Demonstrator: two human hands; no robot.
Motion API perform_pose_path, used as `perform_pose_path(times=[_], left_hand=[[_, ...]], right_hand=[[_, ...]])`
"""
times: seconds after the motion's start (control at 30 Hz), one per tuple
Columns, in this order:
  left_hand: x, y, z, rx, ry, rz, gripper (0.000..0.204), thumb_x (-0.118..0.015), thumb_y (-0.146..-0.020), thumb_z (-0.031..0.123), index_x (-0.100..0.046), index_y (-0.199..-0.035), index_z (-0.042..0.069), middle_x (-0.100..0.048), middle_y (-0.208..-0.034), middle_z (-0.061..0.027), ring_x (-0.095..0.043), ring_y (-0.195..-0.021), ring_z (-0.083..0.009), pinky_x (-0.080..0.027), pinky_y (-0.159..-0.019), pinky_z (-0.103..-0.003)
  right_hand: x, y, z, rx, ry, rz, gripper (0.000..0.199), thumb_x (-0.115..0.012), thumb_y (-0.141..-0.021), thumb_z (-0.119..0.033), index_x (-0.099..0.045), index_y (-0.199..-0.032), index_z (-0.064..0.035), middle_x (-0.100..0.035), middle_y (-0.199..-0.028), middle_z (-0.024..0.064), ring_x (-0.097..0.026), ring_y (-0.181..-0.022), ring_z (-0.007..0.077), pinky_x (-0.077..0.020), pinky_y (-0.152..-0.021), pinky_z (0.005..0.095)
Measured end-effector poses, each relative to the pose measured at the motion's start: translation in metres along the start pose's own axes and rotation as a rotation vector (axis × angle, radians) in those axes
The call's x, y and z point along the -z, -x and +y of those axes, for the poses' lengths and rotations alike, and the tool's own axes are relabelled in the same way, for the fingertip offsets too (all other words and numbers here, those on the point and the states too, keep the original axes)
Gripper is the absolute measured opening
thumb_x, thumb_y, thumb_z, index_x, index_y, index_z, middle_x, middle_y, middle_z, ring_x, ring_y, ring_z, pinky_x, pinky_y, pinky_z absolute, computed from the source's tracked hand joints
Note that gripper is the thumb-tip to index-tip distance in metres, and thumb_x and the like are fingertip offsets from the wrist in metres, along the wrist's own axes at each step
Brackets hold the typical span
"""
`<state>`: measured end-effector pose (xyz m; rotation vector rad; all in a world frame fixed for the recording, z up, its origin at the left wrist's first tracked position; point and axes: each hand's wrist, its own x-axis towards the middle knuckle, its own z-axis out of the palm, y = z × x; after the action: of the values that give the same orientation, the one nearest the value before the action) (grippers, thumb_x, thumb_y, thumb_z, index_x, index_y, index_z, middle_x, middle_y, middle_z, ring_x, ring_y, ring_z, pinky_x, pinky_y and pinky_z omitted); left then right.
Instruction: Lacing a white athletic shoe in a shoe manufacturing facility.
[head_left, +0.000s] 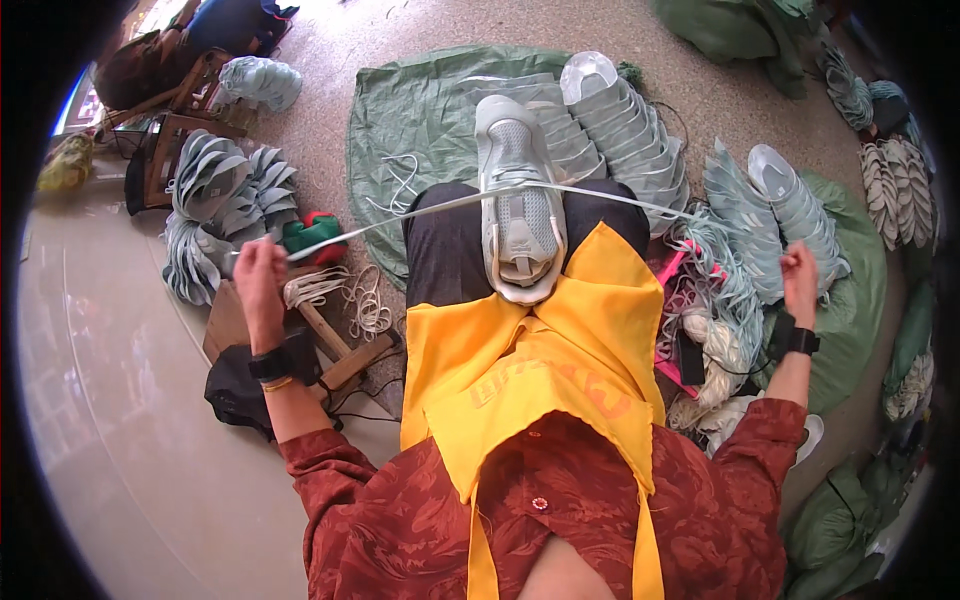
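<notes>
Lace (600,197) drawn taut across the grey shoe upper (519,200) on my lap, left hand (258,268) and right hand (800,272) each clenched on an end; tightening underway, knot not yet tied.

Small shoemaking workshop, floor-level work area. Evidence: stacks of pale grey shoe uppers (215,215) on the stone floor (330,50); rows of matching half-made shoes (620,125) on a green sheet (420,95); bundles of white laces (345,290); wooden stool (165,135); filled green sacks (850,310) alongside.
</notes>
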<state>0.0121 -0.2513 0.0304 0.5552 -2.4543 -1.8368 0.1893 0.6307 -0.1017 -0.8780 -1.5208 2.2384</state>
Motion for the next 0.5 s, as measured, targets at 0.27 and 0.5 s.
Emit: perform_pose_path(times=[0.27, 0.5], left_hand=[[-0.153, 0.055, 0.031, -0.487, -0.321, -0.257, 0.018, -0.073, -0.092, 0.009, -0.059, -0.099, -0.001, -0.072, -0.094, -0.0118, -0.069, -0.084, -0.0185, -0.054, -0.077, -0.034], [-0.225, 0.082, 0.053, -0.527, -0.32, -0.502, 0.013, -0.068, -0.094, 0.003, -0.057, -0.096, -0.001, -0.064, -0.083, -0.0056, -0.06, -0.077, -0.01, -0.049, -0.07, -0.026]], right_hand=[[-0.257, 0.076, 0.023, 0.188, 0.672, -0.371, 0.023, -0.07, -0.098, -0.017, -0.072, -0.116, -0.0032, -0.074, -0.095, 0.0008, -0.06, -0.066, 0.0031, -0.0507, -0.055, 0.0191], [-0.402, 0.127, 0.031, 0.554, 0.805, -0.854, 0.025, -0.073, -0.088, -0.011, -0.07, -0.11, 0.0004, -0.072, -0.096, 0.0158, -0.067, -0.069, 0.0305, -0.0544, -0.065, 0.0376]])
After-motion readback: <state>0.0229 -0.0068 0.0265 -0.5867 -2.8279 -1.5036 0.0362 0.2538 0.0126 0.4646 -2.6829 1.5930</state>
